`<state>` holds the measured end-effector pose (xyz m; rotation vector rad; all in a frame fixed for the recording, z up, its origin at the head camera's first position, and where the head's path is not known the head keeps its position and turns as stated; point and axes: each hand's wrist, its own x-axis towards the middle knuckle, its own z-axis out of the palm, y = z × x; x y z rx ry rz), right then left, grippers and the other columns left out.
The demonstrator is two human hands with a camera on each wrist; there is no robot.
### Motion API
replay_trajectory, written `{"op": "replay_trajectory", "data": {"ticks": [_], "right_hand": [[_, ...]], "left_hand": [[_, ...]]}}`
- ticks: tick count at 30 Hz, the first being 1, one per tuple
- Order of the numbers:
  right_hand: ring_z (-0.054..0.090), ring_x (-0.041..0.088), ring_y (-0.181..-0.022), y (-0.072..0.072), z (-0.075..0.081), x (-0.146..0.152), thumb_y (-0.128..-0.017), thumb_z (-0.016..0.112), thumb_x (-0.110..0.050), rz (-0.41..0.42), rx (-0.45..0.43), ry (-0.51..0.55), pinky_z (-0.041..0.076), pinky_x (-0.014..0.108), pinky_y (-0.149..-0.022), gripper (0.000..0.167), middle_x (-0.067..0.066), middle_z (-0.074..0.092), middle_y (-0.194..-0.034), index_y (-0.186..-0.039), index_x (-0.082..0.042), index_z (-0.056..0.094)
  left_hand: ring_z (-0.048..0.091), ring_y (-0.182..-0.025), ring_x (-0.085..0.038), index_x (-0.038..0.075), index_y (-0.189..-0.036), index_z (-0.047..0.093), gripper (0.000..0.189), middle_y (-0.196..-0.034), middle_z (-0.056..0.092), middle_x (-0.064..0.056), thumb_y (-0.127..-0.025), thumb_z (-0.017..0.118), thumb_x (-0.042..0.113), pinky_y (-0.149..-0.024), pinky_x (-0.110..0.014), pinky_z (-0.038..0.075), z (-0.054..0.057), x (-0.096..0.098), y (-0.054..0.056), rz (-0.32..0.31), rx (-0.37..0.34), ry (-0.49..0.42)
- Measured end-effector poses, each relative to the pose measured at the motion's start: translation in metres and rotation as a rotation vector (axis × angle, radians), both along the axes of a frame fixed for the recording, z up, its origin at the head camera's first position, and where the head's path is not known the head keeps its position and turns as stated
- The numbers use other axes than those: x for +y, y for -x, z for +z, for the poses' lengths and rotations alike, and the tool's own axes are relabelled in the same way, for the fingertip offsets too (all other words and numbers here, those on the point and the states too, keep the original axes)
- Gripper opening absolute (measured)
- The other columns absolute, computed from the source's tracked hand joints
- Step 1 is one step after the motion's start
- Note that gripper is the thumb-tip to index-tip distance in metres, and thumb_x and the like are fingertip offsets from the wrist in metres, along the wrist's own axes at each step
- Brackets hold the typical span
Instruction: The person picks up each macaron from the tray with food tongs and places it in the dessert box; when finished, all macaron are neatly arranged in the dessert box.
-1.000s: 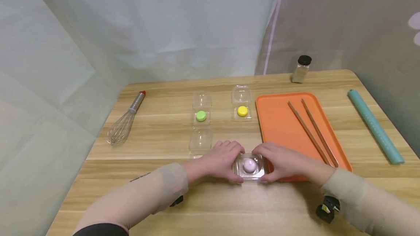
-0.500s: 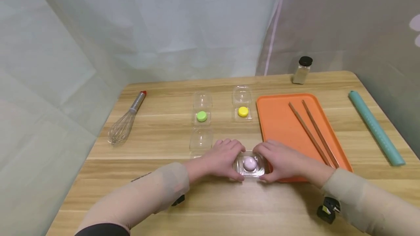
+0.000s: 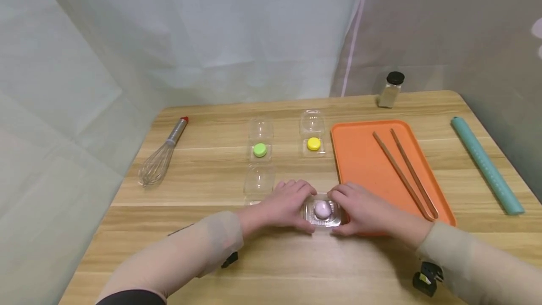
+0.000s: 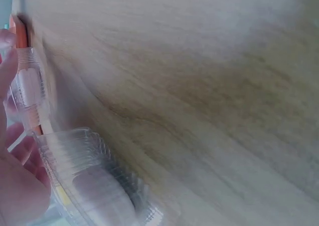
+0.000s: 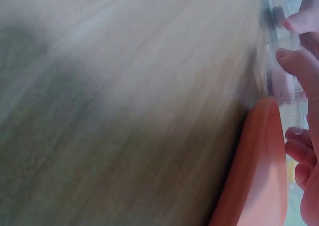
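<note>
A small clear plastic box [image 3: 327,223] with a lilac macaron [image 3: 323,210] inside sits between my two hands at the near middle of the table. My left hand [image 3: 284,207] grips its left side, thumb at the near edge and fingers at the far edge. On the opposite side my right hand [image 3: 363,208] holds it the same way. Its lid appears to be down over the macaron. Close to my left hand in the left wrist view, another clear box [image 4: 75,136] holds a dark pinkish macaron [image 4: 102,193]; my left hand and forearm mostly hide it in the head view.
Open clear boxes hold a green macaron [image 3: 260,150] and a yellow macaron [image 3: 314,143] farther back. An orange tray [image 3: 355,154] with tongs [image 3: 400,164] borders my right hand. A whisk [image 3: 158,161] lies left, a teal rolling pin [image 3: 487,166] right, a black-capped jar [image 3: 389,92] behind.
The box between my hands has shifted slightly away from me, with both hands moving along. The fingers keep their hold, and the other things stay where they were.
</note>
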<state>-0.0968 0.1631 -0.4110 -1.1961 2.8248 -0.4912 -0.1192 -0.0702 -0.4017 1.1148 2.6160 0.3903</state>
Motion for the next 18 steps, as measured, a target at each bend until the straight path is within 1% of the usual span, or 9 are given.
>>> {"op": "replay_trajectory", "data": {"ticks": [3,6,8,11,14,18], "right_hand": [[0.048,0.015,-0.102,-0.0020,0.0008,0.0006,-0.067,0.075,-0.057,-0.057,-0.073,0.025,0.045,0.036,-0.087,0.067,-0.002,0.054,-0.109,-0.114,-0.014,0.054],[0.048,0.014,-0.102,-0.0026,0.0004,0.0014,-0.067,0.076,-0.056,-0.092,-0.133,0.055,0.045,0.037,-0.087,0.068,-0.002,0.054,-0.110,-0.117,-0.014,0.054],[0.049,0.016,-0.103,-0.0031,0.0005,0.0020,-0.068,0.076,-0.053,-0.097,-0.153,0.067,0.046,0.038,-0.086,0.068,-0.001,0.055,-0.111,-0.118,-0.013,0.053],[0.049,0.018,-0.105,-0.0037,0.0006,0.0026,-0.069,0.076,-0.052,-0.083,-0.142,0.066,0.045,0.040,-0.088,0.067,0.000,0.055,-0.113,-0.118,-0.012,0.053],[0.049,0.018,-0.106,-0.0036,0.0000,0.0024,-0.069,0.076,-0.052,-0.057,-0.105,0.059,0.044,0.039,-0.090,0.068,0.000,0.054,-0.114,-0.118,-0.011,0.054],[0.048,0.018,-0.108,-0.0032,0.0002,0.0017,-0.069,0.076,-0.052,-0.046,-0.075,0.047,0.044,0.039,-0.091,0.068,0.000,0.054,-0.115,-0.120,-0.011,0.055]], "left_hand": [[0.045,-0.105,-0.013,0.016,-0.125,0.049,0.079,-0.122,0.051,0.004,-0.064,0.077,0.057,-0.085,-0.029,0.033,0.0015,-0.0005,0.0013,-0.001,-0.007,-0.009],[0.045,-0.107,-0.014,0.017,-0.125,0.049,0.079,-0.123,0.050,0.004,-0.064,0.077,0.058,-0.086,-0.030,0.033,0.0014,0.0001,0.0009,-0.004,0.000,-0.014],[0.044,-0.108,-0.014,0.017,-0.126,0.049,0.080,-0.124,0.050,0.004,-0.064,0.076,0.060,-0.087,-0.030,0.033,0.0010,0.0011,0.0008,-0.009,0.012,-0.013],[0.044,-0.108,-0.015,0.017,-0.126,0.049,0.081,-0.125,0.049,0.004,-0.064,0.075,0.061,-0.088,-0.031,0.033,0.0011,0.0021,-0.0001,-0.017,0.029,0.000],[0.044,-0.108,-0.014,0.017,-0.126,0.049,0.082,-0.125,0.049,0.004,-0.064,0.075,0.062,-0.087,-0.030,0.033,0.0005,0.0022,-0.0013,-0.023,0.046,0.018],[0.044,-0.102,-0.013,0.016,-0.121,0.049,0.077,-0.121,0.050,0.004,-0.064,0.074,0.062,-0.083,-0.028,0.033,-0.0003,0.0017,-0.0036,-0.033,0.070,0.032]]}}
